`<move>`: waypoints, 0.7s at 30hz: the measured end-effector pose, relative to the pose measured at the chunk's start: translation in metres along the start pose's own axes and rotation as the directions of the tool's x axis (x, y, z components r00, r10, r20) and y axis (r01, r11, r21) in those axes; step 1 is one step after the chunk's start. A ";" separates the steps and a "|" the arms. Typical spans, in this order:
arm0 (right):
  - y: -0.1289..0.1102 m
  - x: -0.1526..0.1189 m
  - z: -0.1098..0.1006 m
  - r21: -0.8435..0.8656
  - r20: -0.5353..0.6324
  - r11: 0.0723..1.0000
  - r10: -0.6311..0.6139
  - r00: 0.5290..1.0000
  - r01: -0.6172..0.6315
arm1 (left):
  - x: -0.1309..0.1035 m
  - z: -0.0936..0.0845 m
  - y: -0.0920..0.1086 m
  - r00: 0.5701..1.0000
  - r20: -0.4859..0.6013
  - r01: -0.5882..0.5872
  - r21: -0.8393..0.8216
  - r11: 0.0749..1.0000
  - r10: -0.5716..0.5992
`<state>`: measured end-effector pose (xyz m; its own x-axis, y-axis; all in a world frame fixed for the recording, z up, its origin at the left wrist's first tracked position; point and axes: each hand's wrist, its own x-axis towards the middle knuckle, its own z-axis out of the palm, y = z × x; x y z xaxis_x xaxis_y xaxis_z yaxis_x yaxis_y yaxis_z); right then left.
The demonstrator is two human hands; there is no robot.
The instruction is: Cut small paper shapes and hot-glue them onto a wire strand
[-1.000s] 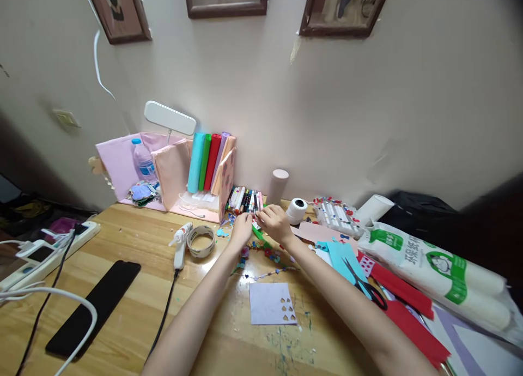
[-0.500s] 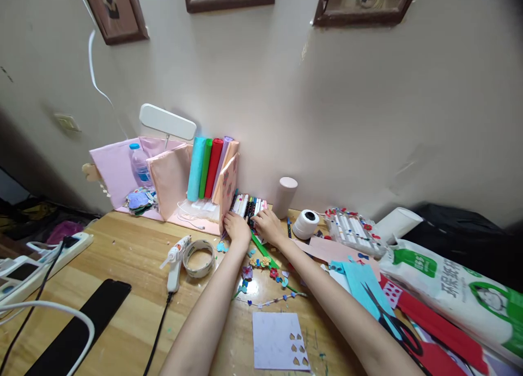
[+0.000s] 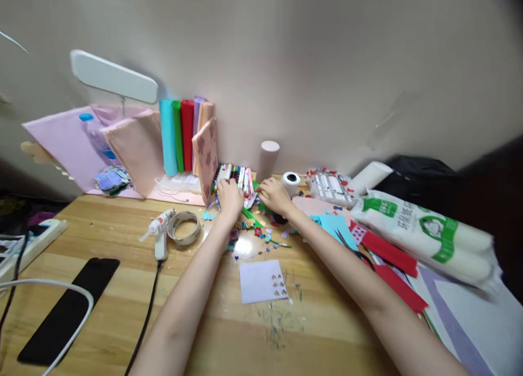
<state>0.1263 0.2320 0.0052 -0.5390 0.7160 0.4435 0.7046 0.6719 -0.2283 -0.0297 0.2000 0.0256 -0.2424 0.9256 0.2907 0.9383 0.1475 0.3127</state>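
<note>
My left hand [image 3: 230, 199] rests at the near ends of a row of markers [image 3: 246, 179] beside the patterned pink panel [image 3: 206, 152]. Its fingers are bent down among them, and what they grip is hidden. Just right of the markers is my right hand [image 3: 277, 196], palm down, its fingers loosely curved and apart, with no held thing visible. A dark object [image 3: 280, 218] shows partly under its wrist. Between my forearms lie a green strip [image 3: 252, 217], small paper flowers and scraps. Closer to me is a lilac paper square [image 3: 257, 282] with heart-shaped holes.
Left of my arms are a glue gun [image 3: 160, 231], a tape roll [image 3: 183, 227] and a black phone-like slab [image 3: 69, 310]. A pale cylinder [image 3: 267, 161] and a white spool [image 3: 291, 183] stand behind. Scissors [image 3: 355, 249], red strips and a plastic-wrapped pack [image 3: 425, 234] lie right.
The view has tilted down and shifted right. My right hand has moved off the markers to their right, while my left hand stays at the row.
</note>
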 end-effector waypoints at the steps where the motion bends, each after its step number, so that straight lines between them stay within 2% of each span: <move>1: 0.000 -0.008 -0.007 0.020 0.004 1.000 0.021 1.000 -0.021 | -0.001 -0.001 0.001 0.999 0.008 -0.034 -0.017 0.999 0.034; 4: -0.004 -0.040 -0.029 0.088 -0.003 0.994 0.069 0.998 -0.069 | -0.005 -0.007 0.003 0.993 0.008 -0.121 -0.080 0.989 0.122; 8: -0.015 -0.106 -0.054 0.254 -0.065 0.951 0.198 0.978 -0.175 | -0.020 -0.020 -0.002 0.981 -0.032 -0.196 -0.154 0.968 0.193; 12: -0.024 -0.175 -0.063 0.279 -0.074 0.897 0.376 0.924 -0.343 | -0.053 -0.037 -0.017 0.975 -0.051 -0.221 -0.207 0.953 0.215; 14: -0.026 -0.202 -0.063 0.256 -0.064 0.882 0.424 0.904 -0.395 | -0.076 -0.042 -0.023 0.970 -0.043 -0.240 -0.269 0.933 0.237; 17: -0.023 -0.228 -0.061 0.151 -0.136 0.885 0.460 0.878 -0.440 | -0.113 -0.045 -0.026 0.966 0.050 -0.221 -0.350 0.910 0.254; 19: -0.018 -0.236 -0.060 0.065 -0.172 0.889 0.457 0.873 -0.453 | -0.137 -0.044 -0.022 0.950 0.127 -0.211 -0.409 0.888 0.284; 21: -0.013 -0.239 -0.060 -0.017 -0.165 0.890 0.447 0.879 -0.456 | -0.160 -0.041 -0.015 0.916 0.209 -0.222 -0.446 0.867 0.342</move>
<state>0.2737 0.0406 -0.0456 -0.0822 0.8986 0.4310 0.8808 0.2679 -0.3905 -0.0152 0.0355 0.0111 0.1505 0.9713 0.1840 0.7576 -0.2329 0.6097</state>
